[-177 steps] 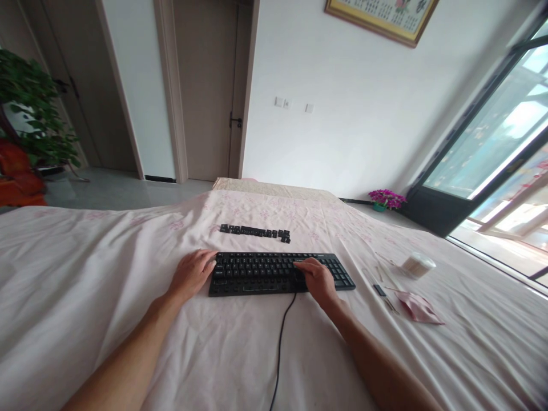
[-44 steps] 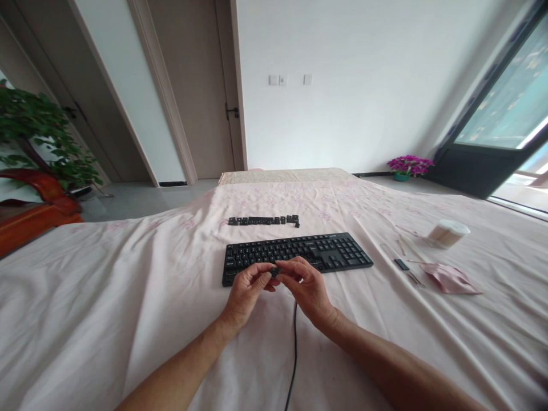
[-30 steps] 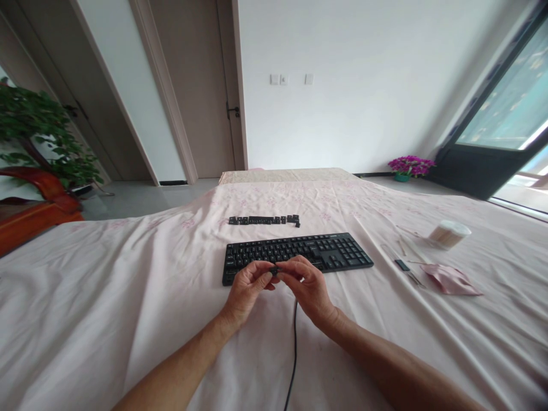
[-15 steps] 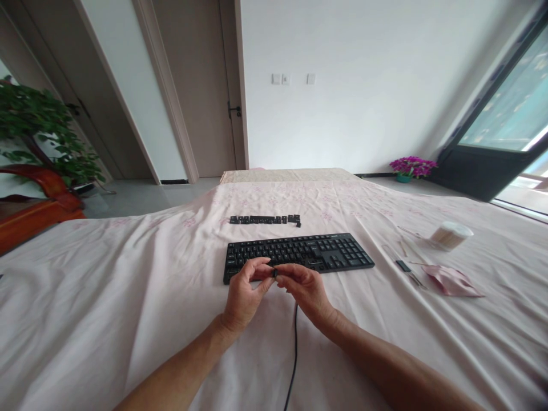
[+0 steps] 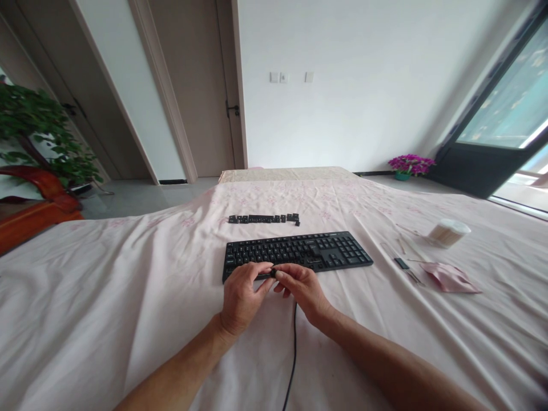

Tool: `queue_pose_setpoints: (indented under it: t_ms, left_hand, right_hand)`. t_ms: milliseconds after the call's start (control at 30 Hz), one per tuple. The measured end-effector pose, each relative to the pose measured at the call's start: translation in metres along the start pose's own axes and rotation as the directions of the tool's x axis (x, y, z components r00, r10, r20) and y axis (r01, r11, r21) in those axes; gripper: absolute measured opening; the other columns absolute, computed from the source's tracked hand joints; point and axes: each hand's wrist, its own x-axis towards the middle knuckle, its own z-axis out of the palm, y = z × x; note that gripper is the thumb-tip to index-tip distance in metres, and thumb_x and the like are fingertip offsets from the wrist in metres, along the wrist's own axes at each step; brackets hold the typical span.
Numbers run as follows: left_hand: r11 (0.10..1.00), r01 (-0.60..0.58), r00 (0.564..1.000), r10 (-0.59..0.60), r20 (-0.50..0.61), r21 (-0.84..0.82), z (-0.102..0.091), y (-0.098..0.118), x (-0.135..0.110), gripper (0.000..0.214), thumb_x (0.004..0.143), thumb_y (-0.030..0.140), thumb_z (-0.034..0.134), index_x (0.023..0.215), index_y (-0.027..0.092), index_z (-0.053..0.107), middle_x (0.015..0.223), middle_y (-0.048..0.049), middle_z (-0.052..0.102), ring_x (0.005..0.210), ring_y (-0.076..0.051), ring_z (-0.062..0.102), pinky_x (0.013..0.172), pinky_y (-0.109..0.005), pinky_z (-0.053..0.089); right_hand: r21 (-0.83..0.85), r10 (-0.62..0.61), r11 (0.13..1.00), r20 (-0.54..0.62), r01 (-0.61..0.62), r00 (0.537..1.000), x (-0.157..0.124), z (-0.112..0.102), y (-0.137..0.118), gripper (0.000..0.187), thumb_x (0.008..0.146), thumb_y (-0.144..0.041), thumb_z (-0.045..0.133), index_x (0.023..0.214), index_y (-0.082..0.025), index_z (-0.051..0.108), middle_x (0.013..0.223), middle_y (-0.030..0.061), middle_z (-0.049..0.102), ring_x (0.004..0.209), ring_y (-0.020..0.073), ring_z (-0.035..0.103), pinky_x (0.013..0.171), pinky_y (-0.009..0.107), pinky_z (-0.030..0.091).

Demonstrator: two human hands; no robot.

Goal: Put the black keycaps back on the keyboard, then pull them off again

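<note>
Keyboard is lying crosswise just beyond left hand and right hand
Both, nearly closed, are pinching one small black piece.

Black keyboard; pink-flowered cloth

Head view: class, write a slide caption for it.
Left hand and right hand pinch a black piece by a keyboard, loose keys beyond.

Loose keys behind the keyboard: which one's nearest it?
The small key at the right end: it sits out of line, toward the keyboard, while the rest of the row lies farther back.
</note>
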Motion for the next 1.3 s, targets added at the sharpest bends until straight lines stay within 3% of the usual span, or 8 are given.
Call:
queue_pose_setpoints:
  t_ms: [100,500,800,1100,1300]
  left_hand:
    - [0.999,-0.027,0.999,0.026,0.028,0.024,-0.0004,0.0,-0.0002,0.019,0.074,0.028,0.071,0.093,0.027,0.072,0.086,-0.0039,0.072,0.084,-0.021,0.064,0.086,-0.033,0.047]
    - [0.999,-0.035,0.998,0.034,0.054,0.014,0.0001,-0.0015,0.0005,0.017,0.079,0.029,0.068,0.094,0.023,0.07,0.089,-0.0042,0.064,0.081,-0.016,0.061,0.077,-0.027,0.05]
    - [0.996,-0.04,0.995,0.046,0.084,-0.075,0.0028,-0.0059,0.0006,0.014,0.08,0.028,0.066,0.091,0.019,0.07,0.09,-0.0047,0.062,0.085,-0.016,0.06,0.074,-0.025,0.05]
    - [0.997,-0.082,0.994,0.083,0.066,-0.016,0.0017,-0.0069,-0.0001,0.012,0.078,0.026,0.069,0.087,0.019,0.07,0.088,-0.0042,0.063,0.085,-0.016,0.06,0.078,-0.026,0.049]
    - [0.993,-0.079,0.994,0.085,0.068,-0.082,0.0008,-0.005,0.0008,0.01,0.079,0.025,0.068,0.086,0.018,0.069,0.087,-0.004,0.063,0.083,-0.015,0.06,0.076,-0.025,0.048]
  right_hand:
    - [0.031,0.018,0.999,0.053,-0.02,0.998,-0.0018,0.0022,-0.0022,0.037,0.075,-0.052,0.066,0.082,-0.016,0.071,0.065,0.002,0.064,0.056,0.0114,0.058,0.05,0.022,0.041]
    - [0.304,0.236,0.918,0.092,-0.253,0.967,-0.0042,0.0056,-0.0044,0.043,0.062,-0.053,0.078,0.072,-0.013,0.066,0.058,-0.0002,0.061,0.048,0.0074,0.052,0.044,0.018,0.033]
    - [0.343,0.259,0.895,0.116,-0.284,0.959,-0.0063,0.0061,-0.006,0.043,0.063,-0.053,0.078,0.071,-0.013,0.064,0.057,-0.0008,0.06,0.047,0.0062,0.051,0.043,0.017,0.032]
    - [0.337,0.259,0.89,0.179,-0.306,0.949,-0.0064,0.0022,-0.0022,0.04,0.064,-0.05,0.079,0.071,-0.014,0.063,0.058,-0.0009,0.061,0.048,0.0061,0.048,0.046,0.019,0.028]
    - [0.333,0.265,0.886,0.203,-0.321,0.943,-0.0067,0.0013,-0.0031,0.039,0.065,-0.049,0.078,0.071,-0.014,0.062,0.058,-0.0009,0.06,0.048,0.006,0.047,0.047,0.02,0.028]
